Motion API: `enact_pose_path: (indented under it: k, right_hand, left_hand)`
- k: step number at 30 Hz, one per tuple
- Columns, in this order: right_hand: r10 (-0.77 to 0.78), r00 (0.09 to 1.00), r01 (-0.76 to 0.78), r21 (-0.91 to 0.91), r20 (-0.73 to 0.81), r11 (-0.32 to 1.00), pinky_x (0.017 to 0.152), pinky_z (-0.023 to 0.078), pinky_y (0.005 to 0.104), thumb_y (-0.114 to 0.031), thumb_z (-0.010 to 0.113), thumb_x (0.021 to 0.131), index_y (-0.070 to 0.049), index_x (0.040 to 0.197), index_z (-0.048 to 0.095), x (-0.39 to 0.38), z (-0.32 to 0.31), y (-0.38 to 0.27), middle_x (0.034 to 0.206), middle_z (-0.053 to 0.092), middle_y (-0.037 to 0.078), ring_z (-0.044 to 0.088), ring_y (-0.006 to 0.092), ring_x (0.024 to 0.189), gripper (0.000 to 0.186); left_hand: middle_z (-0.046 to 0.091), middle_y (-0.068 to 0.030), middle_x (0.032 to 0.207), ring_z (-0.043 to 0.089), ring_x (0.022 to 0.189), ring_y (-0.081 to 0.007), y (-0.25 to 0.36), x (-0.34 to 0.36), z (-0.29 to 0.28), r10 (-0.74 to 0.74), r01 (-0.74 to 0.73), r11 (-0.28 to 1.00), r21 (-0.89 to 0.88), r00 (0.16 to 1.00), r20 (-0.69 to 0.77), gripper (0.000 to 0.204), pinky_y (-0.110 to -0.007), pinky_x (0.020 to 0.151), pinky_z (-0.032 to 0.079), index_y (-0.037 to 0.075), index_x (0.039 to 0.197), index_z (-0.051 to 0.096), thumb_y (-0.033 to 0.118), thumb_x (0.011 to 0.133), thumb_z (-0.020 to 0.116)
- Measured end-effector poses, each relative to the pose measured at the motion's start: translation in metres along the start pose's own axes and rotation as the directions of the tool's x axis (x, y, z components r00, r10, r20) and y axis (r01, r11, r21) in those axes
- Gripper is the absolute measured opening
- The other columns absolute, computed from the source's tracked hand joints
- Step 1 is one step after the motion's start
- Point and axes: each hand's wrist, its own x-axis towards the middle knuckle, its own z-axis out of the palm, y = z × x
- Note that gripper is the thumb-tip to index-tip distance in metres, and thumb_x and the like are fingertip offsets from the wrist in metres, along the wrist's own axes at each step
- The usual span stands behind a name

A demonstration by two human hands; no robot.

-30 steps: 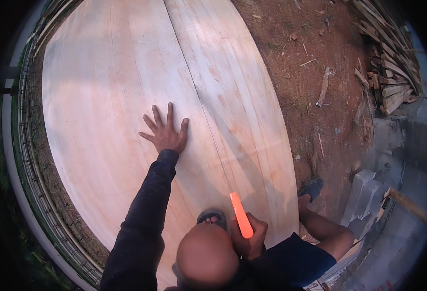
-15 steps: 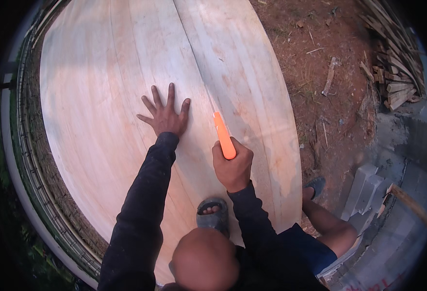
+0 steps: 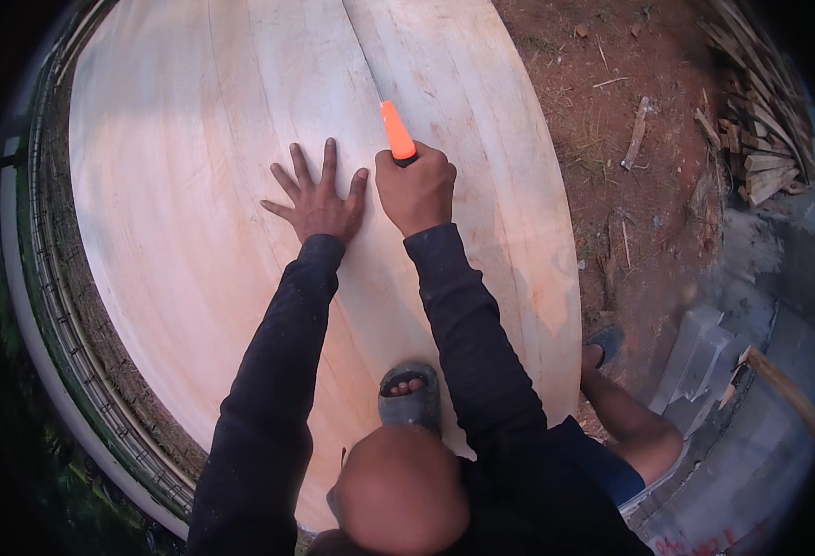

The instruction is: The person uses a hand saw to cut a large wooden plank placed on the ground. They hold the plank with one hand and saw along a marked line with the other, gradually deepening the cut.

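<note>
Nearest, a bent knee (image 3: 403,491) is seen above a dark sandal (image 3: 412,408), which is planted on a pale plywood sheet (image 3: 185,232). To the right, the other foot is set on the ground in a second sandal (image 3: 607,343), just beyond the sheet's edge. Farther up, the left hand (image 3: 319,206) is pressed flat on the plywood, its fingers spread wide and nothing held. Just beside it, the right hand (image 3: 417,190) is clenched around the orange handle of a handsaw (image 3: 397,132). The saw is seen edge-on, its thin blade lined up with a dark line (image 3: 356,35) in the sheet; how deep it is sunk cannot be told. Beyond the sheet's right edge, reddish soil (image 3: 556,60) is strewn with wood scraps, and stacked lumber (image 3: 764,167) is seen past it.
</note>
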Motion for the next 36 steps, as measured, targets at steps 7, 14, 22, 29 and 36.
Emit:
enact_pose_path:
  k: [7,14,22,29,36]
  right_hand:
    - [0.246,0.961,-0.265,0.165,0.127,0.950,0.050,0.039,0.0280,0.002,0.064,0.085,0.006,0.075,0.059,-0.189,-0.128,-0.011,0.057,0.052,0.004,0.048,0.0059,0.056,0.013]
    - [0.065,0.996,-0.068,0.048,0.061,0.997,0.051,0.043,0.0388,-0.007,0.066,0.081,0.004,0.068,0.051,-0.080,-0.047,0.013,0.055,0.051,0.019,0.053,0.0268,0.045,0.022]
    - [0.060,0.998,-0.061,0.034,0.037,0.998,0.053,0.043,0.0400,-0.010,0.066,0.083,0.005,0.068,0.055,-0.069,-0.046,0.008,0.055,0.053,0.020,0.051,0.0307,0.046,0.024]
    - [0.213,0.972,-0.221,0.073,0.100,0.973,0.053,0.048,0.0313,-0.001,0.066,0.081,0.005,0.073,0.060,-0.189,-0.139,-0.009,0.059,0.059,0.013,0.057,0.0126,0.053,0.012]
    - [0.052,0.999,-0.052,-0.044,-0.006,0.998,0.055,0.043,0.0441,-0.012,0.065,0.082,0.005,0.067,0.053,0.023,0.007,-0.007,0.057,0.053,0.024,0.049,0.0405,0.051,0.026]
  left_hand:
    - [0.011,-0.0092,0.168,0.001,0.153,-0.0451,-0.013,-0.002,-0.002,-0.025,0.025,0.999,-0.030,1.000,-0.007,0.073,-0.082,0.108,0.005,0.042,0.156,0.028,0.074,0.093,0.041]
    - [0.010,-0.0096,0.168,0.002,0.153,-0.0456,-0.010,-0.009,-0.003,-0.026,0.026,1.000,-0.008,0.999,0.032,0.073,-0.082,0.108,0.005,0.042,0.156,0.028,0.076,0.093,0.039]
    - [0.012,-0.0104,0.168,0.002,0.153,-0.0457,-0.011,0.005,-0.004,-0.013,0.013,1.000,-0.028,1.000,-0.024,0.073,-0.082,0.108,0.004,0.041,0.156,0.030,0.075,0.092,0.040]
    - [0.013,-0.0107,0.168,0.002,0.153,-0.0458,-0.008,-0.007,-0.005,-0.016,0.017,1.000,-0.009,1.000,0.016,0.073,-0.082,0.108,0.005,0.042,0.156,0.029,0.076,0.092,0.040]
    - [0.013,-0.0105,0.168,0.002,0.153,-0.0459,-0.002,0.002,0.000,0.019,-0.020,1.000,-0.023,0.999,-0.040,0.074,-0.082,0.107,0.005,0.042,0.156,0.030,0.077,0.092,0.038]
